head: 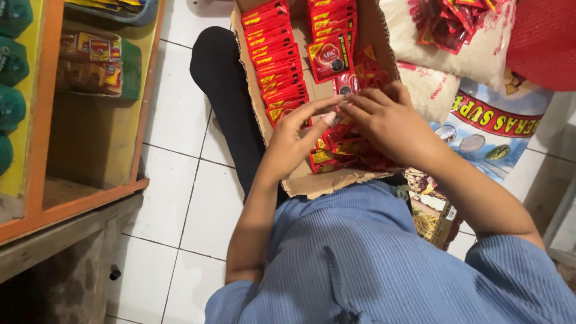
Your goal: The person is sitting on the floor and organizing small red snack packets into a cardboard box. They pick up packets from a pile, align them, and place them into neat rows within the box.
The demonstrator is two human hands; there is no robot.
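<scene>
Red sauce sachets [282, 66] stand in rows inside an open cardboard box [318, 180] on the person's lap. Left hand [294, 141] and right hand [387, 120] meet fingertip to fingertip, pinching one small sachet [343, 103] above a loose heap; rice sacks [486, 114] lie beside.

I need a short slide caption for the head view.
Both hands handle red sachets in a cardboard box over white floor tiles.

Hands [345, 123] over boxed red sachets [279, 66]
</scene>
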